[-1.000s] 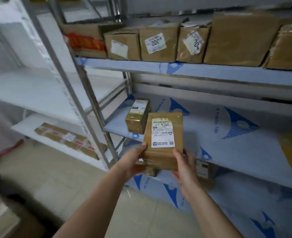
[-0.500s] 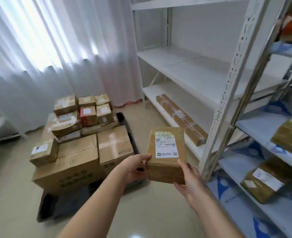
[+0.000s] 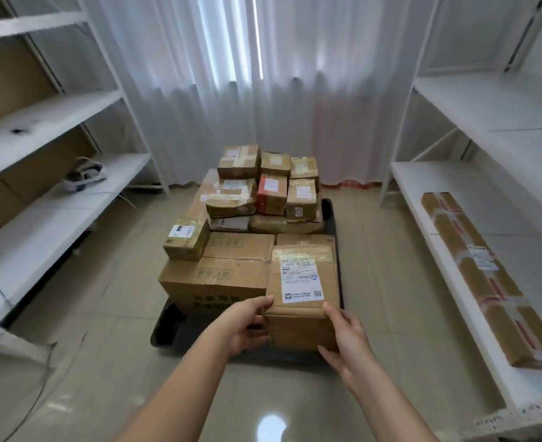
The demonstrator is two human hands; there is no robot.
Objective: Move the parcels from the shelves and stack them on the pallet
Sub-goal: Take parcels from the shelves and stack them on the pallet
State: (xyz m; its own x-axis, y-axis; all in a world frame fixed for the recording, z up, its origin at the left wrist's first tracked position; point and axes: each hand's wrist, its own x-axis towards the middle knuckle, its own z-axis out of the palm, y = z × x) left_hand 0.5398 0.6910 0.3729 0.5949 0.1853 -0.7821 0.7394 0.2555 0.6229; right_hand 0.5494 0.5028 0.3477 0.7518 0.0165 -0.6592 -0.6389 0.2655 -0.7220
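I hold a brown taped parcel (image 3: 301, 323) with a white shipping label between both hands, in front of the pallet's near right corner. My left hand (image 3: 244, 323) grips its left side, thumb on top. My right hand (image 3: 343, 336) grips its right side. The black pallet (image 3: 167, 330) lies on the tiled floor straight ahead, carrying a stack of cardboard parcels (image 3: 231, 266): large boxes below, several small ones on top, one of them red (image 3: 271, 194).
White shelving stands on the left (image 3: 46, 199) and on the right (image 3: 473, 218). A long taped brown parcel (image 3: 480, 272) lies on the right bottom shelf. A small white-and-dark object (image 3: 84, 177) sits on the left shelf. White curtains hang behind the pallet.
My view has swung left from the blue-lined shelves to face the pallet head-on. The held parcel now sits in front of the pallet's stack; both hands keep the same grip.
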